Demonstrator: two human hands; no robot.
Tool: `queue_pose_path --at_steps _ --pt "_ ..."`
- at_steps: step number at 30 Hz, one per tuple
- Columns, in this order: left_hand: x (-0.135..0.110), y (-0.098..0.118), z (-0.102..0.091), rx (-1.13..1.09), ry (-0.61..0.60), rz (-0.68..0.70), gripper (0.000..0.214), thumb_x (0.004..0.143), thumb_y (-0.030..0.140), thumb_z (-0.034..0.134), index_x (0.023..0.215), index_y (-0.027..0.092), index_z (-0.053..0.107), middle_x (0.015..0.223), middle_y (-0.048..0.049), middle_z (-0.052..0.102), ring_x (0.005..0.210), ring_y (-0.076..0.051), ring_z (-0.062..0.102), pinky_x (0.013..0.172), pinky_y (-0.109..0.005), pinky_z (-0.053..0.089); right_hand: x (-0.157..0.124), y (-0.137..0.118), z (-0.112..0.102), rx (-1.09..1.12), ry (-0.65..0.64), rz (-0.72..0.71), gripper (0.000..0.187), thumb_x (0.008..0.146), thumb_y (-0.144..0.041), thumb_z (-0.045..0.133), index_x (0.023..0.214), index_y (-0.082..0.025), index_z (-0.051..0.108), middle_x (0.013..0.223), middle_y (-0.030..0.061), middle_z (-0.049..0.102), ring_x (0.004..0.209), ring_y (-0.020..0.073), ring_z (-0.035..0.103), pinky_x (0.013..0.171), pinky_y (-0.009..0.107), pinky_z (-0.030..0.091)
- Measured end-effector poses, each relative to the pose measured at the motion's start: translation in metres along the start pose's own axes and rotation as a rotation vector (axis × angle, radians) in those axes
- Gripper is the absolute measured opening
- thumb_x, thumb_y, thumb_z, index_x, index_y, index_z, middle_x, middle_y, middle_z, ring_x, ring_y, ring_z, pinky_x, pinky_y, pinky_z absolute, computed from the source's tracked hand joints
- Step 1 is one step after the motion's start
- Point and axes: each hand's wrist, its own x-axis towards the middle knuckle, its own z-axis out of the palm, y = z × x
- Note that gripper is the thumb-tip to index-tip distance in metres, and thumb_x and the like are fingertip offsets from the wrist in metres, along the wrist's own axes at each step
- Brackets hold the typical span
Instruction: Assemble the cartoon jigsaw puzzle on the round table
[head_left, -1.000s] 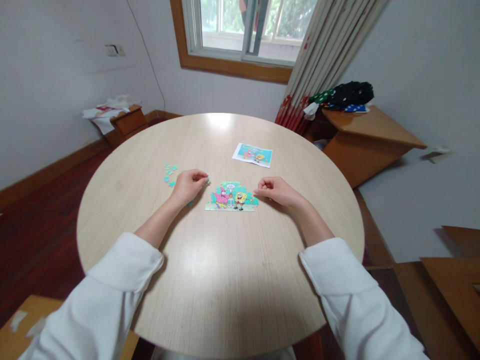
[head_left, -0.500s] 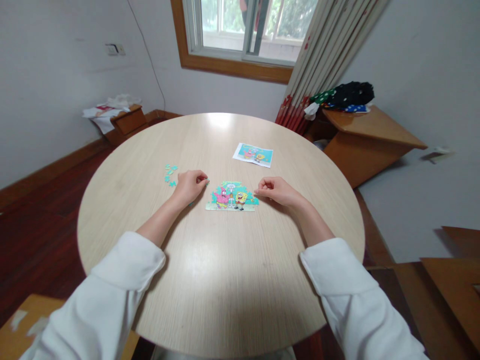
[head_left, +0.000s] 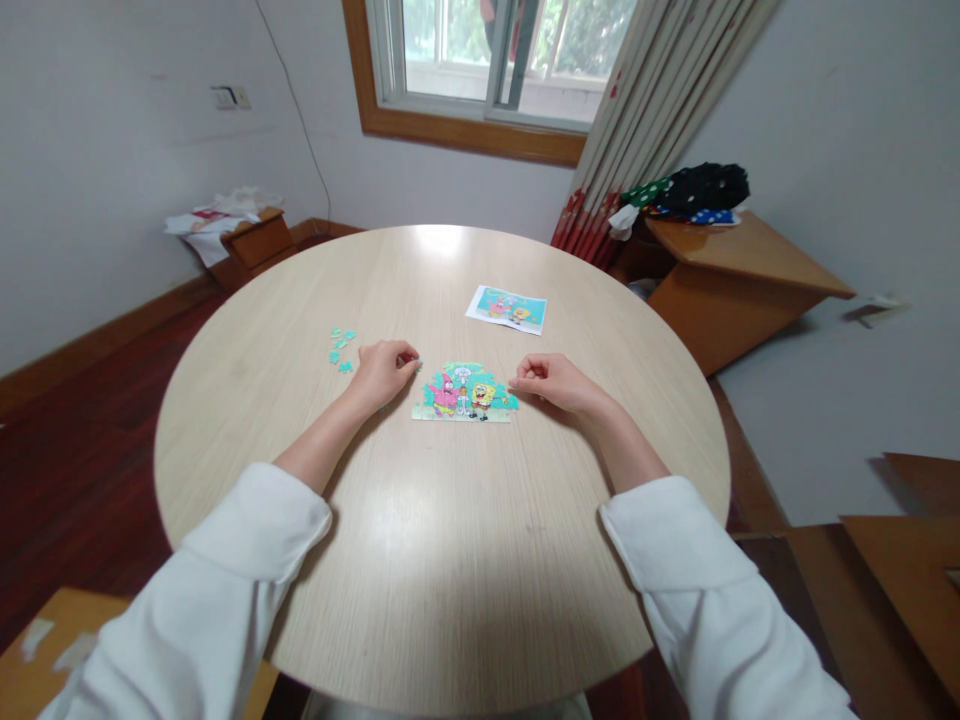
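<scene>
A partly assembled cartoon jigsaw puzzle (head_left: 465, 395) lies in front of me, with a straight bottom edge and ragged upper sides. Just left of it, my left hand (head_left: 384, 375) is closed in a pinch on a small teal puzzle piece (head_left: 420, 363), mostly covered by the fingertips. My right hand (head_left: 553, 380) is at the puzzle's right edge, its thumb and fingers closed together and their tips against or very near that edge. Whether anything is between them is hidden. Several loose teal pieces (head_left: 341, 342) lie beyond my left hand, and a bit of teal shows under its wrist.
A printed reference picture (head_left: 508, 310) of the same cartoon lies farther back on the round wooden table (head_left: 450, 560). Past the table stand a wooden cabinet with clothes (head_left: 705, 190) on the right and a small stand with papers (head_left: 255, 240) on the left.
My left hand has shifted very slightly right, toward the puzzle, with the piece still pinched. My right hand stays nearly still.
</scene>
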Motion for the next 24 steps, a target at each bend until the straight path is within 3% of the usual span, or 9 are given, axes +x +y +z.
queue_pose_path --at_steps 16,20,24 --pt "0.000 0.004 -0.002 0.065 -0.027 0.003 0.014 0.075 0.024 0.056 0.073 0.018 0.069 0.079 -0.0081 0.072 0.079 -0.024 0.063 0.084 -0.040 0.037 0.001 0.004 0.000 0.005 0.002 -0.012 0.037 0.059 -0.045 0.073 0.064 -0.017 0.050 0.055 -0.0047 0.045 0.053 0.0073 0.038 0.050 0.023 0.025" --pt "0.000 0.000 -0.009 0.028 0.088 -0.029 0.017 0.077 0.025 0.053 0.076 0.019 0.069 0.084 -0.0066 0.072 0.081 -0.022 0.062 0.083 -0.036 0.039 0.000 0.002 -0.001 -0.005 0.000 -0.008 0.039 0.058 -0.047 0.074 0.064 -0.017 0.050 0.056 -0.0045 0.045 0.053 0.0074 0.038 0.050 0.023 0.026" --pt "0.004 -0.011 -0.022 0.029 0.222 -0.162 0.022 0.080 0.026 0.048 0.083 0.018 0.069 0.086 -0.0077 0.071 0.080 -0.022 0.061 0.084 -0.036 0.039 0.000 0.002 -0.001 -0.014 0.000 -0.009 0.039 0.057 -0.047 0.074 0.063 -0.017 0.050 0.055 -0.0047 0.044 0.053 0.0073 0.036 0.050 0.023 0.025"
